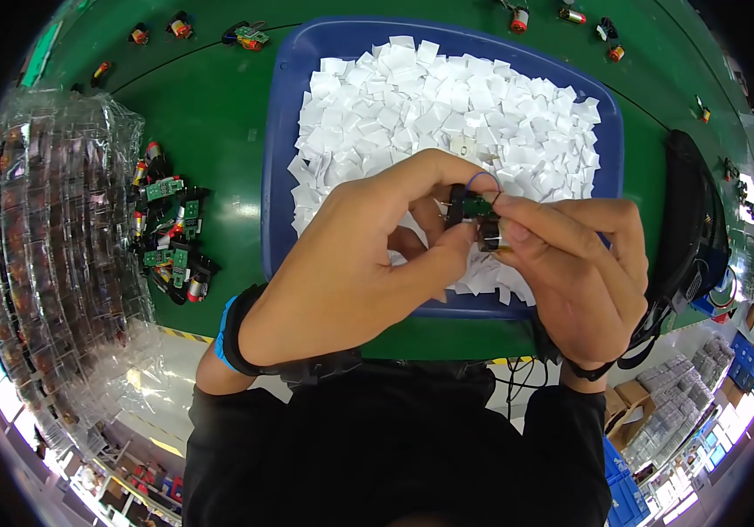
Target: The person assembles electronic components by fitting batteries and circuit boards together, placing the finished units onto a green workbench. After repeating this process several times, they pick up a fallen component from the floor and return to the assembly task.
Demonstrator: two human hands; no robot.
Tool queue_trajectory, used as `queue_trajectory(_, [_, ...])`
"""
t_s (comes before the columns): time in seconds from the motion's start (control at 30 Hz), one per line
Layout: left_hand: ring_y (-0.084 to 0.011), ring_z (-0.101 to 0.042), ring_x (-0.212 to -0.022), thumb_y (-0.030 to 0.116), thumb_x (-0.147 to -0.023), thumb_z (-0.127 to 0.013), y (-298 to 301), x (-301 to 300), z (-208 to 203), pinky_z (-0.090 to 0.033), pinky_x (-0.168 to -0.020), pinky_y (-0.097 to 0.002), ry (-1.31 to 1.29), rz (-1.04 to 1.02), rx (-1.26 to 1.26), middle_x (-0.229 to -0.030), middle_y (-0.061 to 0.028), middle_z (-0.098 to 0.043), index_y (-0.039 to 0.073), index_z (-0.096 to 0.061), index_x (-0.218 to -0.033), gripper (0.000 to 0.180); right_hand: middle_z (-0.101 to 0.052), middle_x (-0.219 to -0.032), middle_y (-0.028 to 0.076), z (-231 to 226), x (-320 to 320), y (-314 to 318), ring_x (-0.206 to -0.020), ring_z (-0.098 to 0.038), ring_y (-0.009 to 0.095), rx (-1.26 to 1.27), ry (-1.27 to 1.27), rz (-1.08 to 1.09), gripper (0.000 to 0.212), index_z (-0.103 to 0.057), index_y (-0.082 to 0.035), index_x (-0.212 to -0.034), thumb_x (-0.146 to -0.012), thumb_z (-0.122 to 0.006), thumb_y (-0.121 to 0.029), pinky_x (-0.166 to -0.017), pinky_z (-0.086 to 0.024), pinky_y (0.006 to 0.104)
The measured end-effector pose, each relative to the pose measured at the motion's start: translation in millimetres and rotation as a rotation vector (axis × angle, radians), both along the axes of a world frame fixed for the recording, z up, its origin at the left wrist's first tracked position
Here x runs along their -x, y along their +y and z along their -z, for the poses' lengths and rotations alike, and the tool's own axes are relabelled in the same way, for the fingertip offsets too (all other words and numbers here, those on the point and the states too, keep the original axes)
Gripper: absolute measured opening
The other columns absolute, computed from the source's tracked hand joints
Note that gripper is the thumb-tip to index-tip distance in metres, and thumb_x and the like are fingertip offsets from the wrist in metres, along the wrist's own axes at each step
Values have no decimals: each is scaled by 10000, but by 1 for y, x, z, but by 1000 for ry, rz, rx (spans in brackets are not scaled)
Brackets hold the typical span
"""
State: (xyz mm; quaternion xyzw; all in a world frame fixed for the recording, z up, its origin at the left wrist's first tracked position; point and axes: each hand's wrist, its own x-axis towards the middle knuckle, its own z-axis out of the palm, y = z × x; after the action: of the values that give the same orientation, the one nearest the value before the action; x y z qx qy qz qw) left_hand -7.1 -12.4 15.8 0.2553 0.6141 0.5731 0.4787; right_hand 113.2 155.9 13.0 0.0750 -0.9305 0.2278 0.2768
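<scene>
Over the tray, my left hand (355,263) and my right hand (581,268) meet around a small circuit board assembly (480,209). It has a black part, a green board, a thin wire and a dark cylindrical end. My left thumb and fingers pinch the black part on the left side. On the other side, my right thumb and fingertips close on the wire and cylinder end. Fingers cover much of the assembly. Beneath lies a blue tray (279,167) heaped with small white paper squares (412,110).
To the left, a pile of circuit boards with batteries (175,228) lies on the green table (210,105), beside stacked clear plastic blister trays (61,246). Several similar assemblies (250,35) are scattered along the far side. A black bag-like item (685,237) sits at the right.
</scene>
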Motion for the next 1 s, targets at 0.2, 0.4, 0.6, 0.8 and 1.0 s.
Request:
queue_trajectory(0.2, [-153,-646,-953,-40,-905,-620,4,-2,3,-610,-724,-276,83,-12,-119,-1167,-136,-621,-36,-528,-1232,340,-716,-939,131,-11,9,3,-789,-617,211,-60,86,10,329,-676,-14,-958,-664,-817,31,-624,-507,283])
queue_trajectory(0.4, [-247,-634,-1090,-45,-904,-626,7,-7,4,-599,-835,-332,52,-204,-285,-1197,-207,-613,-58,-502,-1198,319,-685,-938,164,-24,-5,11,-799,-629,194,370,-37,27,383,-621,33,-1062,-727,-806,23,-644,-521,278])
queue_trajectory(0.6, [-232,-642,-1109,-46,-888,-658,11,-12,13,-589,-843,-303,234,-208,-351,-1208,-194,-632,-43,-503,-1203,351,-662,-926,183,-8,-4,4,-741,-663,194,543,-48,-53,369,-577,60,-1078,-767,-776,56,-632,-546,253])
queue_trajectory(0.8, [-219,-670,-1037,-38,-864,-692,14,-16,18,-585,-825,-294,488,-227,-412,-1172,-192,-655,-43,-524,-1195,371,-653,-906,172,-3,0,5,-704,-674,190,562,54,-135,348,-562,48,-1106,-807,-736,77,-598,-546,235])
queue_trajectory(1.0, [-189,-679,-864,-29,-796,-758,14,-16,11,-569,-724,-261,767,-267,-319,-1101,-152,-695,-37,-616,-1169,398,-654,-909,150,-10,-4,-8,-691,-669,168,1137,-95,-42,346,-527,42,-1159,-857,-694,59,-580,-535,236])
